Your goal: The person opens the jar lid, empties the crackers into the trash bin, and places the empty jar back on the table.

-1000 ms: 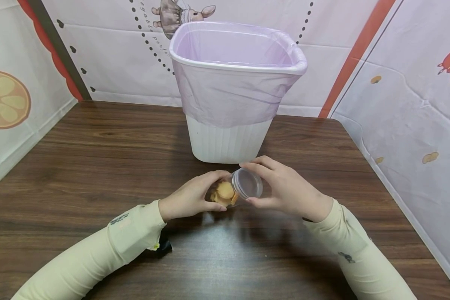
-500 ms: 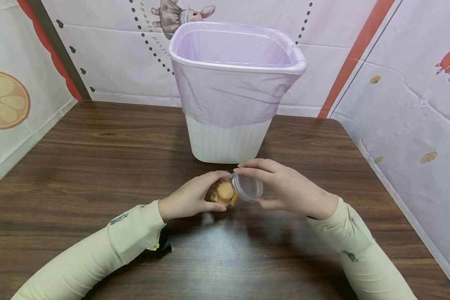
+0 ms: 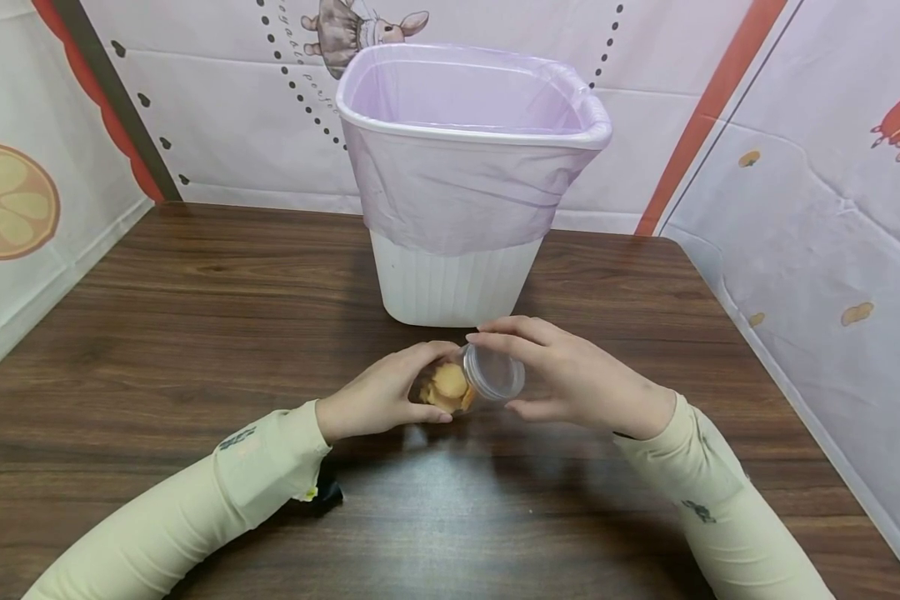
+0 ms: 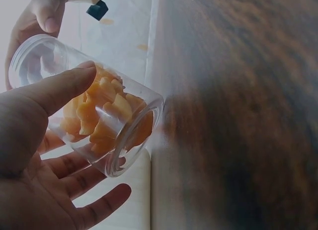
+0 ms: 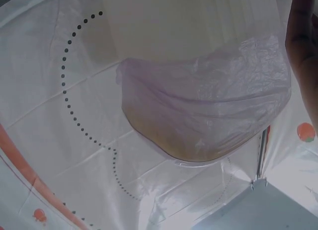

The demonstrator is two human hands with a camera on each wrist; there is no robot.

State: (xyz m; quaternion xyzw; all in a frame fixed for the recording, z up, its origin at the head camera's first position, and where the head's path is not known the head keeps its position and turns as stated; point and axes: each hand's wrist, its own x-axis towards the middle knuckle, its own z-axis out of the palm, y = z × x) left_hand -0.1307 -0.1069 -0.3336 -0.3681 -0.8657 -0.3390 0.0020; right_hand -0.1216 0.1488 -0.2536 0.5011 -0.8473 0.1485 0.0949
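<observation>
A clear plastic jar point(image 4: 117, 125) lies tilted between both hands, low over the table, with its ringed end point(image 3: 497, 373) turned to the right. Curved yellow-orange snack pieces point(image 3: 450, 383) fill its lower part. My left hand point(image 3: 378, 400) grips the jar's body from the left, thumb across the near side. In the left wrist view, the other fingers point(image 4: 74, 175) run beneath it. My right hand point(image 3: 577, 375) curves around the ringed end, fingers over the top and thumb right at the lower edge. Only a sliver of a hand point(image 5: 303, 51) shows in the right wrist view.
A white bin point(image 3: 457, 287) lined with a pale purple bag point(image 3: 465, 196) stands directly behind the hands. The dark wooden table point(image 3: 195, 308) is bordered by printed white sheeting point(image 3: 817, 208). A small black object point(image 3: 322, 496) shows under the left cuff.
My right hand's fingers have shifted around the jar's ringed end, the thumb sliding slightly right and the wrist lowering to the right. The left hand and the bin have stayed put.
</observation>
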